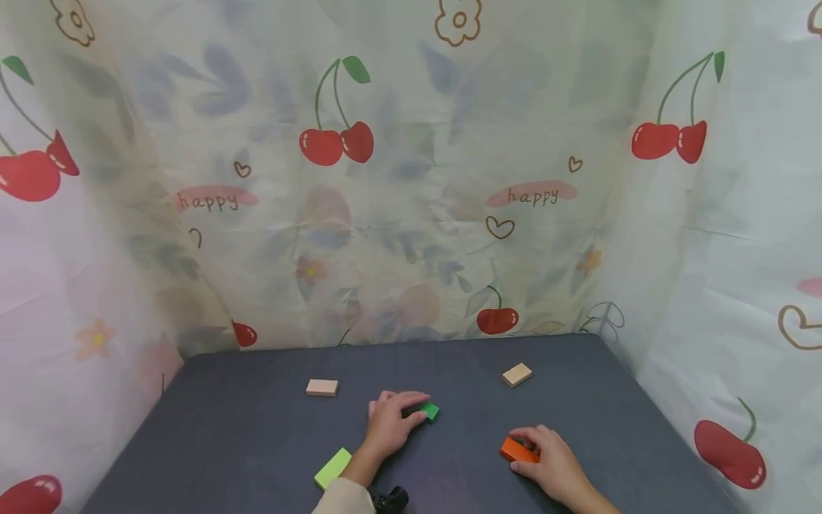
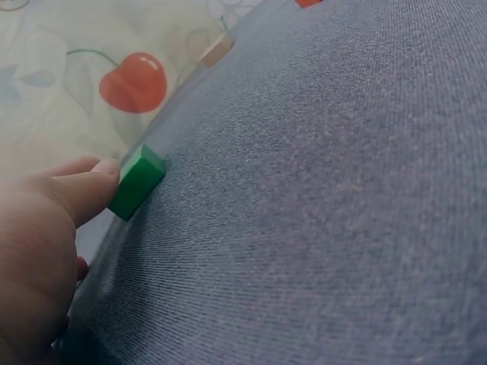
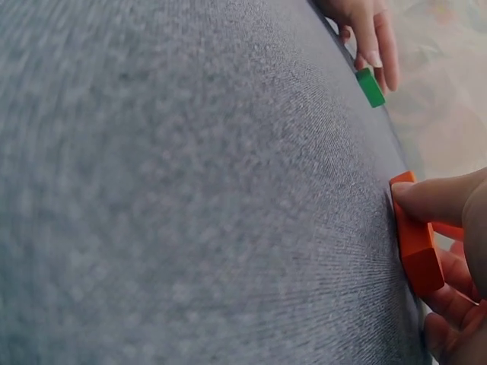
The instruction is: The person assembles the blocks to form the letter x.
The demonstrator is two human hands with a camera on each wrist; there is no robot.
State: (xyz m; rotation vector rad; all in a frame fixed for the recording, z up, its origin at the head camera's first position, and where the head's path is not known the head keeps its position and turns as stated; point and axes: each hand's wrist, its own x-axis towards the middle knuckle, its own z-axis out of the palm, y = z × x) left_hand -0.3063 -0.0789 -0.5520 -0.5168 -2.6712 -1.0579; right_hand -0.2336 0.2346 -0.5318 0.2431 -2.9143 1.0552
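Note:
My left hand (image 1: 388,422) is over the middle of the dark table, with a small green block (image 1: 431,412) between its thumb and fingers. In the left wrist view the thumb lies against one end of the green block (image 2: 138,182), and the other fingers are mostly hidden behind the hand. To the right and nearer, my right hand (image 1: 554,460) grips an orange rectangular block (image 1: 519,450). The right wrist view shows the thumb on the near face of the orange block (image 3: 417,243) and the fingers curled behind it. Both blocks are at the tabletop.
A lime-green block (image 1: 333,468) lies beside the left forearm, near a black object (image 1: 390,500) at the wrist. Two pale wooden blocks lie farther back, one at left (image 1: 322,387) and one at right (image 1: 516,375). A patterned curtain (image 1: 411,235) surrounds the table's (image 1: 244,421) back and sides.

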